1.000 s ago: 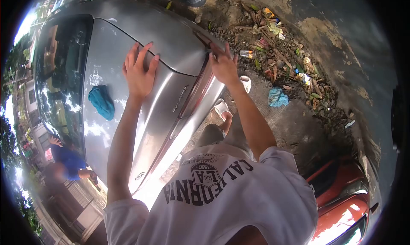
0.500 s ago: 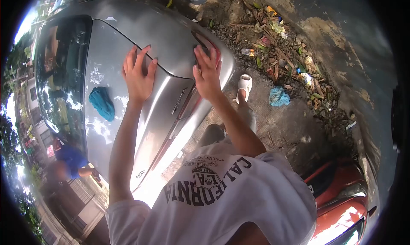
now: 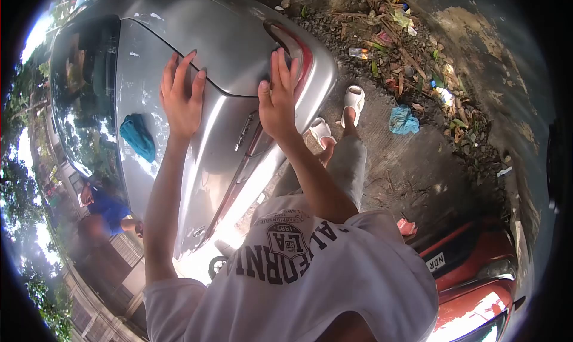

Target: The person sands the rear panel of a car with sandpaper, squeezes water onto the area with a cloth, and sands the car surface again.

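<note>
My left hand is held over the silver car's trunk lid, fingers spread, close to the dark panel seam. Beside the red tail light, my right hand is open over the rear corner, its fingers stretched out. Neither hand holds anything. I cannot tell whether the palms press on the paint or hover just above it. A crumpled teal cloth lies on the lid to the left of my left hand, near the rear window.
A light-blue crumpled piece lies on the dirt to the right, near leaves and litter along a wall. A red car stands behind at lower right. A person in blue is at the far left. My feet wear white slippers.
Both hands have shifted slightly left and up in view, still open. My second slipper has come into sight. The person in blue has moved an arm. The teal cloth stays on the lid.
</note>
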A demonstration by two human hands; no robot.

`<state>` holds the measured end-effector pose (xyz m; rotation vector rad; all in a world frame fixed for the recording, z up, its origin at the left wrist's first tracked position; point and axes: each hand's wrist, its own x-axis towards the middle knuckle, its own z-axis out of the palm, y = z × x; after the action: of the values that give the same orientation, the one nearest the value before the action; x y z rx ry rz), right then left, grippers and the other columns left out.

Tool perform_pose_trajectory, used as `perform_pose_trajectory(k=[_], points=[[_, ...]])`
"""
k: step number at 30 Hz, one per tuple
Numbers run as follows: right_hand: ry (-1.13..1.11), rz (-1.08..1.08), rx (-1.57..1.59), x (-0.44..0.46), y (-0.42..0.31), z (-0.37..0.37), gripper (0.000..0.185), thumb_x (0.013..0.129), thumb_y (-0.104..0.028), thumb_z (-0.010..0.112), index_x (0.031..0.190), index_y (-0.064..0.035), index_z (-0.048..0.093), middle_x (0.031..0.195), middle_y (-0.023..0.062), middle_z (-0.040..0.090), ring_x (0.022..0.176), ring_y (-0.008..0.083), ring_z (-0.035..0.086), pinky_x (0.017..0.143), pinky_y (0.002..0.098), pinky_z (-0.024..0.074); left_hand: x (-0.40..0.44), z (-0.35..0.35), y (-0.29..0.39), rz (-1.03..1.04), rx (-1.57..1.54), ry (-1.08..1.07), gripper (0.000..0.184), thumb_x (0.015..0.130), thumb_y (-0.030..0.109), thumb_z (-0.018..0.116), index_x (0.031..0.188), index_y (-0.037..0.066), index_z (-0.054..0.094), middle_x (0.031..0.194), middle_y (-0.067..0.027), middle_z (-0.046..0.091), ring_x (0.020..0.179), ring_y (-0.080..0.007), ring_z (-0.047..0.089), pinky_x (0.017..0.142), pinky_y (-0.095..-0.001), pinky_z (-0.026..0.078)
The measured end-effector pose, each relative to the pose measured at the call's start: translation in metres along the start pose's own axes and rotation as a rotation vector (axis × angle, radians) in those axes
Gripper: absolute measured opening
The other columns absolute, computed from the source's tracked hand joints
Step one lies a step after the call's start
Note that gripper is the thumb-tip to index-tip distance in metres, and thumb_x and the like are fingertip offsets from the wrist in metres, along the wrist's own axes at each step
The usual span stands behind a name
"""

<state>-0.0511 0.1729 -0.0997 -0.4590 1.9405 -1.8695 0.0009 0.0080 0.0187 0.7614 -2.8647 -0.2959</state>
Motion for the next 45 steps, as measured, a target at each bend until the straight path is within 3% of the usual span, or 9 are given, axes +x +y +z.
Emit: perform_pose_trajectory(k=[4, 7, 17, 20, 23, 24, 27, 31, 45], points=[[-0.147, 0.025, -0.363, -0.062, -0.028, 0.011, 0.059, 0.106, -0.026, 0.041, 0.158, -0.0039, 0.026, 0.167, 0.0132, 0.018, 0.153, 0.0438, 0.007, 0.122, 0.0574, 0.0088, 0.002, 0.003, -0.003, 0.021, 0.023, 0.004, 0.042, 0.099, 0.038, 0.058, 0.137, 0.021, 0.059, 0.149, -0.0187, 0.046, 0.139, -0.0364, 0.041, 0.115, -0.0471, 0.027], [0.043, -0.038, -0.019, -0.005, -0.006, 0.004, 0.065, 0.100, -0.021, 0.050, 0.159, -0.0070, 0.025, 0.167, 0.0121, 0.018, 0.153, 0.0430, 0.010, 0.121, 0.0620, 0.0063, -0.003, 0.004, -0.005, 0.007, -0.003, 0.000, 0.042, 0.099, 0.038, 0.058, 0.138, 0.021, 0.059, 0.148, -0.0203, 0.046, 0.140, -0.0375, 0.041, 0.115, -0.0468, 0.027], [0.056, 0.115, -0.089, -0.011, -0.017, 0.010, 0.062, 0.105, -0.032, 0.041, 0.159, -0.0074, 0.024, 0.168, 0.0125, 0.015, 0.153, 0.0436, 0.009, 0.120, 0.0617, 0.0057, -0.002, 0.001, -0.009, 0.030, -0.023, 0.042, 0.041, 0.099, 0.039, 0.058, 0.135, 0.022, 0.061, 0.146, -0.0224, 0.048, 0.135, -0.0394, 0.045, 0.113, -0.0487, 0.031], [0.051, 0.080, -0.122, -0.045, -0.047, 0.025, 0.056, 0.108, -0.032, 0.036, 0.157, -0.0047, 0.030, 0.166, 0.0140, 0.019, 0.152, 0.0452, 0.010, 0.123, 0.0526, 0.0091, 0.003, 0.010, -0.016, 0.085, 0.011, 0.068, 0.041, 0.098, 0.041, 0.059, 0.134, 0.022, 0.062, 0.145, -0.0211, 0.050, 0.134, -0.0391, 0.047, 0.113, -0.0479, 0.032], [0.108, -0.051, -0.003, -0.018, 0.000, 0.017, 0.064, 0.103, -0.029, 0.046, 0.158, -0.0055, 0.025, 0.167, 0.0126, 0.016, 0.153, 0.0408, 0.012, 0.119, 0.0637, 0.0087, 0.006, 0.012, -0.015, 0.079, 0.013, 0.098, 0.041, 0.097, 0.043, 0.060, 0.134, 0.023, 0.062, 0.145, -0.0195, 0.051, 0.134, -0.0388, 0.047, 0.113, -0.0476, 0.032], [0.131, 0.055, -0.019, 0.001, 0.008, 0.010, 0.063, 0.106, -0.040, 0.037, 0.159, -0.0073, 0.025, 0.168, 0.0117, 0.015, 0.154, 0.0377, 0.013, 0.121, 0.0575, 0.0056, 0.004, 0.011, -0.012, 0.062, 0.020, 0.098, 0.042, 0.097, 0.043, 0.060, 0.134, 0.024, 0.062, 0.144, -0.0188, 0.051, 0.134, -0.0383, 0.047, 0.113, -0.0479, 0.032], [0.084, 0.061, -0.141, -0.040, -0.048, 0.028, 0.058, 0.108, -0.036, 0.036, 0.157, -0.0048, 0.030, 0.166, 0.0128, 0.022, 0.153, 0.0398, 0.014, 0.123, 0.0520, 0.0075, 0.004, 0.011, -0.015, 0.061, 0.033, 0.094, 0.042, 0.097, 0.045, 0.059, 0.133, 0.025, 0.062, 0.144, -0.0180, 0.051, 0.134, -0.0370, 0.047, 0.113, -0.0488, 0.031], [0.065, 0.021, -0.153, -0.012, -0.003, 0.010, 0.062, 0.103, -0.028, 0.047, 0.159, -0.0107, 0.027, 0.168, 0.0085, 0.014, 0.154, 0.0396, 0.011, 0.117, 0.0687, 0.0054, 0.005, 0.015, -0.021, 0.066, -0.021, 0.096, 0.042, 0.097, 0.047, 0.058, 0.133, 0.026, 0.062, 0.145, -0.0174, 0.051, 0.135, -0.0354, 0.046, 0.113, -0.0498, 0.030], [0.111, 0.025, -0.167, -0.035, -0.031, 0.023, 0.057, 0.104, -0.031, 0.044, 0.157, -0.0108, 0.033, 0.165, 0.0101, 0.026, 0.153, 0.0387, 0.014, 0.119, 0.0647, 0.0034, 0.004, 0.017, -0.025, 0.061, 0.033, 0.104, 0.043, 0.095, 0.049, 0.059, 0.133, 0.028, 0.062, 0.146, -0.0133, 0.050, 0.135, -0.0337, 0.046, 0.113, -0.0534, 0.029]])
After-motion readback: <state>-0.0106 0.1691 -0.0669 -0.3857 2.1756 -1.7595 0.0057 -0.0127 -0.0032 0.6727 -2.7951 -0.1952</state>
